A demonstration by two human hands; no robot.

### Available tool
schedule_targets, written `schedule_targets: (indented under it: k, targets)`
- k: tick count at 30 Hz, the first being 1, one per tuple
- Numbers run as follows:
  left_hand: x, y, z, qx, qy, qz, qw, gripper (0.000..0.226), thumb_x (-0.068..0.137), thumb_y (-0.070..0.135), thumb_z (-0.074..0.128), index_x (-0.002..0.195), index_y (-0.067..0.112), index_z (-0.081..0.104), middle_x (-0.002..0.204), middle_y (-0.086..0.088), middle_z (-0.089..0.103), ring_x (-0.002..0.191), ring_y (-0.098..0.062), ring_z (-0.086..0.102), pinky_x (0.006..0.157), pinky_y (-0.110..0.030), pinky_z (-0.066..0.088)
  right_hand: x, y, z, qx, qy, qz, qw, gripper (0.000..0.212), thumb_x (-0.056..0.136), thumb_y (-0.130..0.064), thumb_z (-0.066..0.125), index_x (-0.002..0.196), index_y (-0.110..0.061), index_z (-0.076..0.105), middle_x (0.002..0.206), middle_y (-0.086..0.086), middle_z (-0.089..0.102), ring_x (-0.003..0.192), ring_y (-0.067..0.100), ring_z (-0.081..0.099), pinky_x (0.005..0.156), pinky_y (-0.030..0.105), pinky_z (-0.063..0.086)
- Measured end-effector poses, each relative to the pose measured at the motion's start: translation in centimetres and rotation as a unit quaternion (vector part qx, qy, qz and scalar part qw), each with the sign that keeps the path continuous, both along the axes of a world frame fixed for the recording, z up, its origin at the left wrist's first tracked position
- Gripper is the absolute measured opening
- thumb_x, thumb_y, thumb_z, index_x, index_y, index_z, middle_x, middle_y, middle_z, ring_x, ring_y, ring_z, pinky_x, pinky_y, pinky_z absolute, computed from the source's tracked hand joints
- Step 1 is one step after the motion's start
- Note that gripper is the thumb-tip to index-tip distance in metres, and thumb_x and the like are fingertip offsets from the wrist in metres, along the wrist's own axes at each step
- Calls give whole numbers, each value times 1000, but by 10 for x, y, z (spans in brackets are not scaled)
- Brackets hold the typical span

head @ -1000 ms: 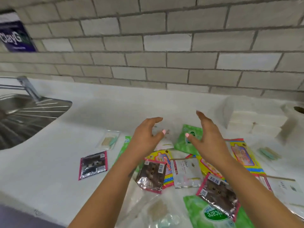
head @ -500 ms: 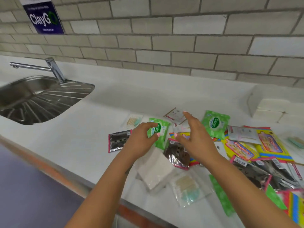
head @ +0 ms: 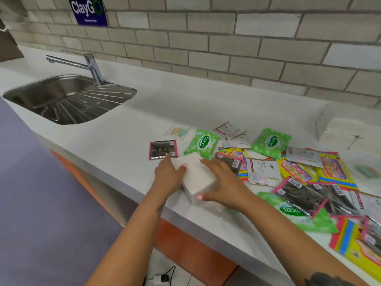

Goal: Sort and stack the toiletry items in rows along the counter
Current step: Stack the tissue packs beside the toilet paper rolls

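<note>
Both hands are on a white tissue pack (head: 196, 176) wrapped in clear film, lying near the front edge of the tabletop (head: 115, 139), at the left fringe of the jumble of toiletry packets. To my eye the step in hand is lifting this pack clear to start or join a row. Done well, that means a squeeze from both sides, even and light, since the soft block will dent and the film looks slippery. It should be raised straight up so the foil sachet (head: 163, 150) just behind and the green Sanicare wipes (head: 201, 143) at its far end are not dragged along. Then it should be set down square to the tabletop's edge, on the bare stretch toward the sink (head: 68, 98).

The left hand (head: 168, 177) curls against the pack's left side, thumb resting on top. The right hand (head: 223, 185) is spread wider over the right side, fingers curving down and thumb hooked at the near end. Each grips the pack.
</note>
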State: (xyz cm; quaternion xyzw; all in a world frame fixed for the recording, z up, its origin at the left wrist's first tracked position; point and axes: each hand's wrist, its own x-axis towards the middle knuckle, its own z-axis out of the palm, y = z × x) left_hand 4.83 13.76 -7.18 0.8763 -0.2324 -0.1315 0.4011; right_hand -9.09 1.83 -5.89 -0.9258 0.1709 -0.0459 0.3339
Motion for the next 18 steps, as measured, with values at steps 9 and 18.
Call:
schedule_targets:
  k: [9, 18]
  targets:
    - [-5, 3, 4, 40, 17, 44, 998, 49, 86, 47, 53, 128, 22, 47, 123, -1, 59, 117, -27, 51, 102, -47, 36, 9, 7, -8, -30, -2, -11, 999, 90, 66, -21, 81, 142, -37, 35, 151, 2, 25, 136, 21, 31, 108, 28, 30]
    - [-13, -40, 42, -253, 57, 8, 966, 47, 89, 23, 61, 132, 16, 45, 119, 3, 59, 115, -14, 56, 98, -36, 48, 4, -24, 16, 25, -166, -92, 982, 82, 60, -13, 86, 132, -32, 51, 137, -3, 36, 121, 11, 41, 83, -3, 29]
